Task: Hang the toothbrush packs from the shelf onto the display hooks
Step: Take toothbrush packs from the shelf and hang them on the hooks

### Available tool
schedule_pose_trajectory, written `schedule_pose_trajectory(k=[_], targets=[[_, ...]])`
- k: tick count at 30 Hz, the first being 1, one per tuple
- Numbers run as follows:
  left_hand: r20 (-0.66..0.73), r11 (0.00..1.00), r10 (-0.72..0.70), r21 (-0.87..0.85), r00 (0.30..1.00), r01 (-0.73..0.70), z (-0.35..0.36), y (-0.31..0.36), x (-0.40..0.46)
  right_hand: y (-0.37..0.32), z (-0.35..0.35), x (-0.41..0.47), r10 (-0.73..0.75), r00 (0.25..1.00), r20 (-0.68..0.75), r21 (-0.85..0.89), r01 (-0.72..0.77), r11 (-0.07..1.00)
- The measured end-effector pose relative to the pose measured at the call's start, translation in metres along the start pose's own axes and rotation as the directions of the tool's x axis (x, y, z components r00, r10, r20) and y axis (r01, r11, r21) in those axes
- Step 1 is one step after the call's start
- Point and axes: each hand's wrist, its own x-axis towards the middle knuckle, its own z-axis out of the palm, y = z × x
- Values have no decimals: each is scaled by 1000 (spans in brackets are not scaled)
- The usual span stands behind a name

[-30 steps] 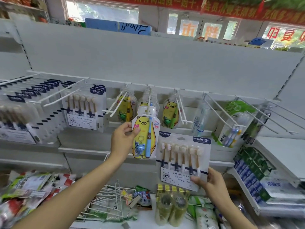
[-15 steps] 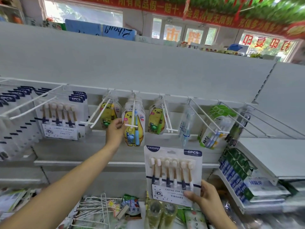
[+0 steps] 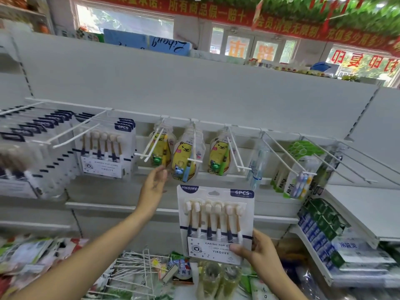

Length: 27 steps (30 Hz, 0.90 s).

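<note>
the right hand (image 3: 258, 251) pinches the lower right corner of a six-brush pack (image 3: 214, 221), held upright below the hooks. the left hand (image 3: 154, 184), fingers loose and holding nothing, sits just beside the yellow bear pack (image 3: 184, 160) hanging on its hook (image 3: 194, 146)

The six-brush pack (image 3: 215, 221) shows glossy clear plastic over matt white card. Above it, the display hooks (image 3: 234, 152) look like smooth white-coated wire; the yellow bear packs (image 3: 184, 161) look shiny.

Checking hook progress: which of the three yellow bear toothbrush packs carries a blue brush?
The middle bear pack, beside the left hand; the left bear pack and right bear pack show green.
</note>
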Motion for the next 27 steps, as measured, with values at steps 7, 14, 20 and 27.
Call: schedule_pose_trajectory(k=[7, 14, 20, 27], targets=[[259, 982, -186, 70, 948, 174, -75, -26, -99, -22, 70, 5, -30, 994, 107, 37, 26, 999], [53, 980, -198, 50, 979, 195, -157, -32, -135, -53, 164, 11, -108, 958, 266, 30, 103, 994], [-85, 992, -125, 17, 989, 126, -227, -22, -135, -88, 232, 25, -237, 932, 276, 57, 230, 972], [-159, 993, -80, 72, 984, 92, -270, -11, -115, -124, 285, 52, -340, 914, 223, 102, 325, 940]])
